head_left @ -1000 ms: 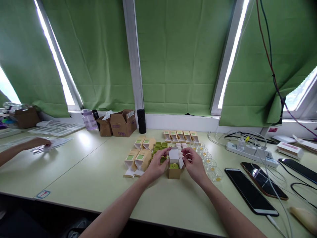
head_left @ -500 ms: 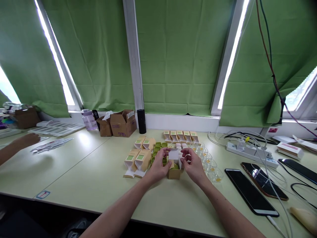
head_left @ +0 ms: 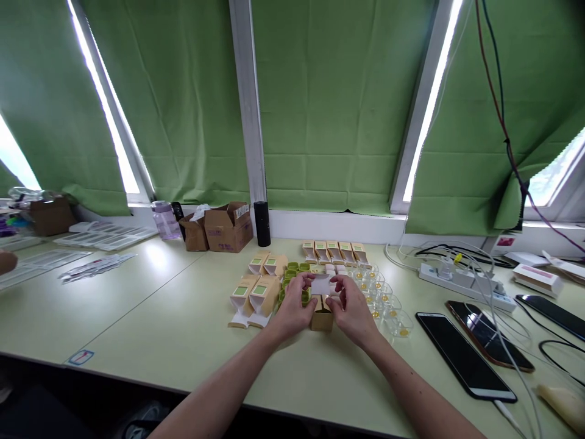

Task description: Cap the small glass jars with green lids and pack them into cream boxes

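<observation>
A small tan cardboard box stands on the table in front of me, its white top flap folded over the opening. My left hand pinches the flap's left side and grips the box. My right hand pinches the right side of the same flap. Both hands are closed on the box. Behind my hands lie green caps and a row of clear cups with yellow centres. Finished tan boxes with green labels lie to the left.
A row of open tan boxes stands further back. Two phones and a power strip with cables lie at right. Brown cartons, a black cylinder and a bottle stand by the window. Another person's hand shows at far left.
The box's flap has been folded down over the green item inside, which no longer shows. My hands have drawn closer together. The other person's hand has pulled back to the left edge.
</observation>
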A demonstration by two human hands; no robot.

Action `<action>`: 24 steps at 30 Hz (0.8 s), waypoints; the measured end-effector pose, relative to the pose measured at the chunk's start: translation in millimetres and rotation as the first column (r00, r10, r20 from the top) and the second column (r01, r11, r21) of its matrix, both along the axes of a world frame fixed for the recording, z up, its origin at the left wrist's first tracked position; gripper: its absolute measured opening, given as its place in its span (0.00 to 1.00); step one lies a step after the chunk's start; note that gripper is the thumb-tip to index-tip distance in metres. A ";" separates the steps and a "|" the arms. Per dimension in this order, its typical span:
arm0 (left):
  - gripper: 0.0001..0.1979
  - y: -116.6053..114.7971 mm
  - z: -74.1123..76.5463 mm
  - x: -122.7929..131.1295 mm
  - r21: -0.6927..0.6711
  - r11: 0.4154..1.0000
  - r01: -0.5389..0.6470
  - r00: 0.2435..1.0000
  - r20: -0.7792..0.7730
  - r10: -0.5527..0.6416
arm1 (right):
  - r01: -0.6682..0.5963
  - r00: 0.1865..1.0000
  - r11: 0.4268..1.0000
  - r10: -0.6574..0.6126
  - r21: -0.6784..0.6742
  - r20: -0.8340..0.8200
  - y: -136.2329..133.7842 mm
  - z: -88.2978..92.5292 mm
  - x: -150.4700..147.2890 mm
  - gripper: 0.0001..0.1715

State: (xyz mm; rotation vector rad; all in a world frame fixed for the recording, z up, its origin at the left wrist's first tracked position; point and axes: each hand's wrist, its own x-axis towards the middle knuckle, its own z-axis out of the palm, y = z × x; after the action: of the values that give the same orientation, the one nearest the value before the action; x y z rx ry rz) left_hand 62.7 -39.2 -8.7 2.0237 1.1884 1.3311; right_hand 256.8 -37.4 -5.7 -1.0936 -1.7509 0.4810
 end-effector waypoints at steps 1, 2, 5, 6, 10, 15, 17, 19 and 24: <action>0.24 0.0 -0.2 0.0 0.005 1.000 0.000 1.000 -0.004 0.000 | 0.009 1.000 1.000 -0.009 0.005 0.018 -0.1 -0.4 0.0 0.19; 0.24 -0.2 -0.2 0.1 0.008 1.000 0.000 1.000 -0.009 0.000 | 0.019 0.999 1.000 -0.019 0.004 0.033 -0.2 -0.7 0.0 0.20; 0.25 -1.7 1.1 0.7 0.005 1.000 -0.005 1.000 -0.012 0.005 | 0.064 0.996 0.998 -0.063 -0.009 0.061 -0.7 -1.5 -0.4 0.23; 0.25 -2.4 1.8 0.9 0.002 1.000 -0.009 1.000 -0.004 0.009 | 0.078 0.995 0.997 -0.077 -0.012 0.069 -0.9 -1.7 -0.5 0.25; 0.18 -5.4 5.2 1.5 0.050 0.999 -0.023 1.000 0.007 0.022 | 0.105 0.990 0.994 -0.104 -0.009 0.094 -1.6 -2.1 -1.0 0.26; 0.14 -7.9 9.2 2.0 0.131 0.991 -0.042 0.996 -0.069 0.051 | 0.109 0.988 0.993 -0.113 0.035 0.107 -3.1 -1.8 -1.1 0.25; 0.13 -8.9 11.0 1.9 0.149 0.988 -0.043 0.990 -0.123 0.062 | 0.115 0.986 0.990 -0.123 0.077 0.116 -3.5 -1.9 -1.2 0.24; 0.12 -10.1 13.1 1.7 0.163 0.986 -0.044 0.983 -0.167 0.072 | 0.108 0.983 0.985 -0.126 0.133 0.133 -3.5 -2.2 -0.8 0.23; 0.12 -12.6 17.7 2.3 0.166 0.985 -0.051 0.976 -0.199 0.084 | 0.007 0.988 0.964 -0.048 0.265 0.146 -4.8 1.2 4.0 0.19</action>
State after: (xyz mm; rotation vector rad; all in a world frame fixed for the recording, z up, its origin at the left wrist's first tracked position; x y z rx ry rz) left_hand 65.0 -51.8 9.0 2.3009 1.2859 1.3111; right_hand 260.8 -42.2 -4.5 -0.9829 -1.8673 0.1430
